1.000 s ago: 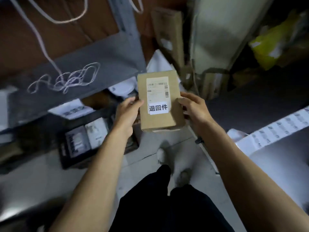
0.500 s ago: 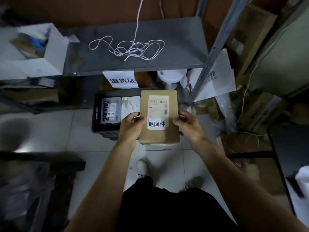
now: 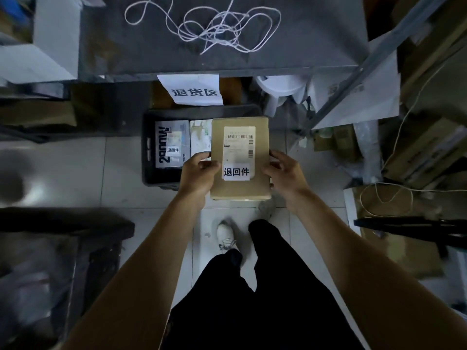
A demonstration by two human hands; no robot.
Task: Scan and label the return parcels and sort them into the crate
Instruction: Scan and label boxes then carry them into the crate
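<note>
A brown cardboard parcel (image 3: 240, 147) with a barcode shipping label and a white sticker with black characters is held flat between both hands. My left hand (image 3: 198, 174) grips its left edge and my right hand (image 3: 284, 174) grips its right edge. The parcel hovers over the right part of a black plastic crate (image 3: 147, 152) on the floor. Two parcels lie in the crate: a grey one (image 3: 171, 142) with a white sticker and a pale one (image 3: 201, 137) beside it.
A grey metal shelf (image 3: 151, 46) with a tangle of white cord (image 3: 214, 29) overhangs the crate, a paper sign (image 3: 194, 90) hanging from its edge. A slanted shelf post (image 3: 353, 79), cardboard boxes and clutter stand right. Dark furniture (image 3: 63, 223) is left. My shoe (image 3: 226, 236) is on the tiles.
The view has swung from the right to face the shelf and crate. Both hands have carried the parcel forward and lower, over the crate's right side.
</note>
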